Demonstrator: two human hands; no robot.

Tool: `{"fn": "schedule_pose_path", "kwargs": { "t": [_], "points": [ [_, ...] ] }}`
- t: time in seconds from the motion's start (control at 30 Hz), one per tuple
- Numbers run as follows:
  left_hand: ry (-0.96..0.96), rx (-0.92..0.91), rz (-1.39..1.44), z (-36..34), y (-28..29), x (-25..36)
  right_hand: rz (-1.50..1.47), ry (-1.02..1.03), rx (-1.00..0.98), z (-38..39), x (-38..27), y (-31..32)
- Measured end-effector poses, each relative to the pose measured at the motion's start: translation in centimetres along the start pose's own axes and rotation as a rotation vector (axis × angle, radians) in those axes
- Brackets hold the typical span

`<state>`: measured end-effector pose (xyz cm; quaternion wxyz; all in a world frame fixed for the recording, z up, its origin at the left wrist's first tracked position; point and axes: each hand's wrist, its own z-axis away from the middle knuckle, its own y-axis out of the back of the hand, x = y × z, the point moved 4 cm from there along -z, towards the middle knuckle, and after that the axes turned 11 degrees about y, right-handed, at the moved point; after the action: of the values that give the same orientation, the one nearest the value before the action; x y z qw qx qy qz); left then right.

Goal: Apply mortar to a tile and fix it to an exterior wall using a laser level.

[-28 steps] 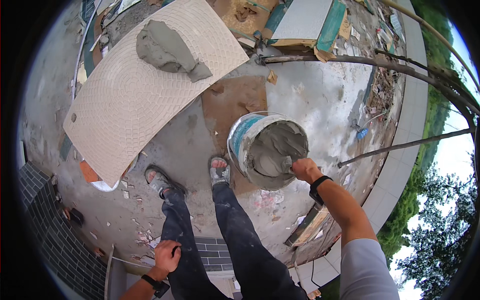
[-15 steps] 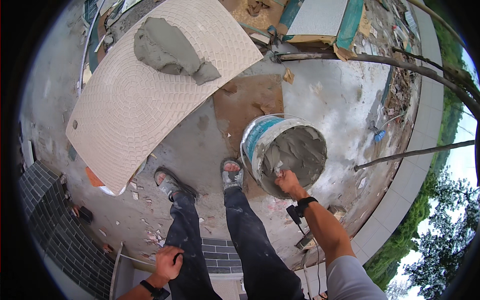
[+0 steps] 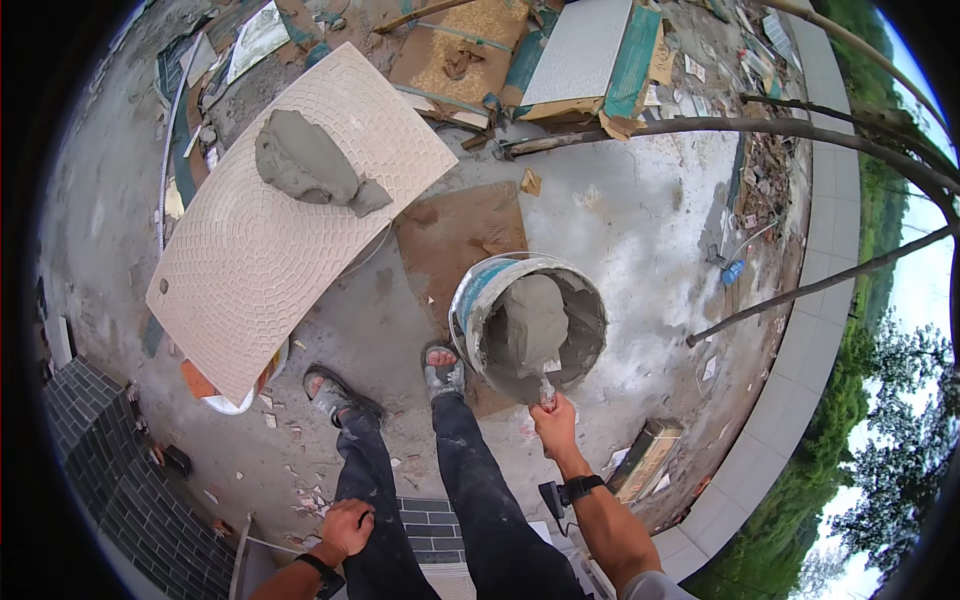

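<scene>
My right hand (image 3: 555, 424) is closed round the short handle of a trowel (image 3: 547, 390) at the near rim of a white-and-blue bucket (image 3: 473, 300). A large smooth lump of grey mortar (image 3: 535, 320) sits on the trowel and hides its blade. More wet mortar coats the bucket's inside wall. My left hand (image 3: 347, 526) rests on my left knee (image 3: 360, 480), fingers curled over the trouser leg. Ahead on the left lies a big beige textured slab (image 3: 250, 235) with a heap of grey mortar (image 3: 305, 160) on its far half.
A tub (image 3: 232, 402) shows under the slab's near corner. Flattened brown cardboard (image 3: 425, 240) lies behind the bucket. A long box (image 3: 648, 460) is right of my forearm. Wooden poles (image 3: 820, 275) reach in from the right; a pale panel (image 3: 580, 50) lies at the far side.
My right hand has drawn back toward me, and the trowel now carries a large lump of mortar. The view has shifted, so slab and bucket appear further left. My left hand stays on the knee.
</scene>
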<state>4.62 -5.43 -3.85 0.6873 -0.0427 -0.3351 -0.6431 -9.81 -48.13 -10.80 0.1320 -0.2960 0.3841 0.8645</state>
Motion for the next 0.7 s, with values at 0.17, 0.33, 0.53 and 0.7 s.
{"fn": "schedule_pose_path", "kwargs": {
  "t": [0.17,0.33,0.53,0.7],
  "points": [
    [0.022,-0.011,-0.021,0.4,-0.5,-1.0,0.134,0.125,-0.062,4.3,-7.4,4.4],
    [0.028,-0.044,-0.076,1.0,-1.4,-1.9,0.195,0.334,-0.353,9.4,-20.1,2.2],
    [0.076,-0.065,-0.052,2.2,-2.4,-3.1,0.125,0.758,-0.41,11.8,-30.6,-12.9],
    [0.033,-0.035,0.018,2.8,-2.5,-4.2,0.454,0.791,-0.592,8.5,-33.3,-26.4]
  ]
}}
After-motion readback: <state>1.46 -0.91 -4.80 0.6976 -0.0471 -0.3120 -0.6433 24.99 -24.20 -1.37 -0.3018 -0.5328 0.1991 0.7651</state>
